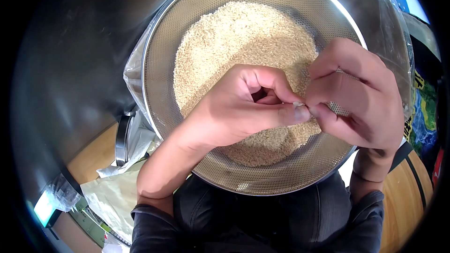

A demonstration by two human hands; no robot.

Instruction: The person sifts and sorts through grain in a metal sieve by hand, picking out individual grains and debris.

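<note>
A wide round metal mesh sieve (159, 70) sits in front of my lap, with a mound of pale tan grains (220, 42) spread over its middle. Above the grains, my left hand (255, 98) is closed in a pinch, thumb against forefinger. A tiny pale bit (298, 105), perhaps a single grain or husk, shows at its fingertips. My right hand (358, 96) is closed too, its thumb and forefinger meeting the left fingertips at the same spot. Whether the right fingers also grip the bit, I cannot tell.
Clear plastic sheeting (391, 28) lies under and around the sieve. To the left are a round metal rim (123, 140) and a crumpled plastic bag (140, 136). A colourful printed bag (424, 107) stands at the right, near a wooden surface (408, 197).
</note>
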